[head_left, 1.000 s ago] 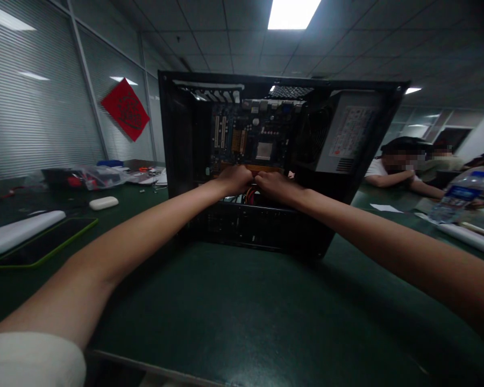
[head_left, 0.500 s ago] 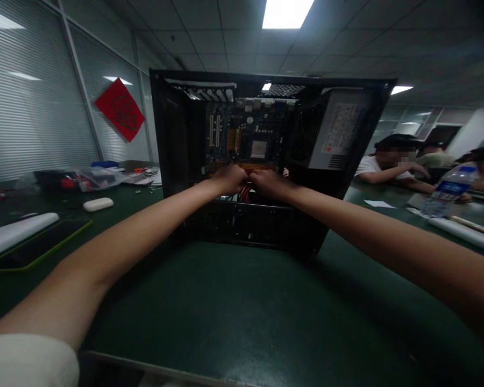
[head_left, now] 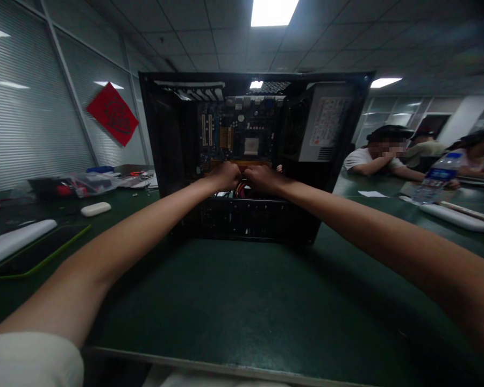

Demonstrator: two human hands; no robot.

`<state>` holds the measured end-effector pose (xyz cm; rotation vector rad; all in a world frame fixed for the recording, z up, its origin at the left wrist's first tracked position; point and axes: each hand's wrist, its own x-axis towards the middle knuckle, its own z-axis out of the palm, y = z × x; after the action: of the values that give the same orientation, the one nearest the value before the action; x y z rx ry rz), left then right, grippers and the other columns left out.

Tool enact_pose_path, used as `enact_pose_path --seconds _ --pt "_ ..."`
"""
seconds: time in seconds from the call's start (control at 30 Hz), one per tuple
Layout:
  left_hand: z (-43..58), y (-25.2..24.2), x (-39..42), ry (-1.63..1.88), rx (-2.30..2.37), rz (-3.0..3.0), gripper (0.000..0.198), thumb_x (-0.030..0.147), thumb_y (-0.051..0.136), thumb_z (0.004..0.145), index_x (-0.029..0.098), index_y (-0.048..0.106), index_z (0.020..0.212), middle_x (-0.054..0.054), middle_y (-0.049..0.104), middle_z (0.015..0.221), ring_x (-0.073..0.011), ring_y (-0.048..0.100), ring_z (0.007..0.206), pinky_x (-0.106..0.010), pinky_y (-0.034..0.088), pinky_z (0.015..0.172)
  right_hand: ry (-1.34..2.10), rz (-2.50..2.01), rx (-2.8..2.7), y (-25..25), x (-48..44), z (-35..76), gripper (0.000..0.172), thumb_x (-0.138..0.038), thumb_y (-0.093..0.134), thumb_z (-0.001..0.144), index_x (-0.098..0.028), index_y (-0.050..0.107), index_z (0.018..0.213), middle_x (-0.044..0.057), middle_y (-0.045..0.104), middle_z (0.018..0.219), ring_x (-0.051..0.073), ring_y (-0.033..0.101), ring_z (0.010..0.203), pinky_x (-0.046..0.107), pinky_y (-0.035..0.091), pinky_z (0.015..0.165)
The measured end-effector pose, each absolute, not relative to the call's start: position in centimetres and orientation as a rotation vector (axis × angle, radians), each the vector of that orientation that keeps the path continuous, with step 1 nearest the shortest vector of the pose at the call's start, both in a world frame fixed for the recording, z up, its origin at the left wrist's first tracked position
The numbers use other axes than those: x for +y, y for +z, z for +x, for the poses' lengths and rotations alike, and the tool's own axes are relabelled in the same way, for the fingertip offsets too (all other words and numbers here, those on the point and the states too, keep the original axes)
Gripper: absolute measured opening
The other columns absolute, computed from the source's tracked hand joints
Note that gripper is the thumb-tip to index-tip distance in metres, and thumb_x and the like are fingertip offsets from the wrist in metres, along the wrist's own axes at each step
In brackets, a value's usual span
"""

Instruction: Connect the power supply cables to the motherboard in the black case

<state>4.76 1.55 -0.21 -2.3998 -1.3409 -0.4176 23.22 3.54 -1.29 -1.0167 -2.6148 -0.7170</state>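
An open black computer case (head_left: 262, 220) stands on the green table, its inside facing me. Both my hands reach into it, side by side at the lower edge of the motherboard (head_left: 262, 126). My left hand (head_left: 226, 176) is closed, its fingertips near the orange memory slots (head_left: 252, 163). Close beside it, my right hand (head_left: 262, 178) is closed too, above a bundle of coloured cables (head_left: 241, 189). Whatever the fingers pinch is hidden. A bare processor socket area (head_left: 251, 145) shows above the hands, and a power supply (head_left: 326, 123) sits at the upper right.
On the green table (head_left: 234, 301), a white case (head_left: 95, 209), a dark tablet with a green rim (head_left: 44, 250) and plastic-bagged items (head_left: 84, 184) lie to the left. A water bottle (head_left: 439, 177) stands at right. Several people sit beyond, one in white (head_left: 381, 156).
The camera view has shifted slightly, so the case appears a little further left. My hands stay together at the same spot by the memory slots.
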Motion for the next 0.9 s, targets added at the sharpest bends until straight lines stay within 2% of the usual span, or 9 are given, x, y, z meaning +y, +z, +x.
enact_pose_path --seconds 0.33,0.8,0.9 --pt "4.8 -0.4 2.4 -0.499 -1.308 -2.459 0.024 0.014 0.063 0.082 0.013 0.086 0.089 -0.015 0.080 0.085 -0.0215 0.070 0.071 -0.031 0.040 0.065 -0.663 -1.060 -2.584 -1.2 3.8 23.1 0.024 -0.019 0.061 0.100 -0.005 0.074 0.115 0.021 0.075 0.114 0.029 0.071 0.107 0.030 0.044 0.080" --pt "4.3 -1.0 4.2 -0.541 -1.135 -2.503 0.025 0.014 0.060 0.085 0.015 0.084 0.081 -0.013 0.081 0.084 -0.0179 0.066 0.065 -0.030 0.036 0.062 -0.595 -0.911 -2.576 -1.4 4.6 23.3 0.019 -0.012 0.064 0.097 -0.007 0.075 0.111 0.020 0.075 0.118 0.027 0.069 0.109 0.029 0.045 0.088" --pt "4.3 -1.0 4.2 -0.540 -1.140 -2.508 0.024 0.015 0.061 0.086 0.014 0.083 0.079 -0.014 0.081 0.083 -0.0177 0.066 0.064 -0.030 0.035 0.061 -0.616 -0.961 -2.562 -1.2 4.2 23.2 0.020 -0.016 0.065 0.098 -0.008 0.075 0.112 0.020 0.075 0.116 0.027 0.070 0.109 0.029 0.045 0.085"
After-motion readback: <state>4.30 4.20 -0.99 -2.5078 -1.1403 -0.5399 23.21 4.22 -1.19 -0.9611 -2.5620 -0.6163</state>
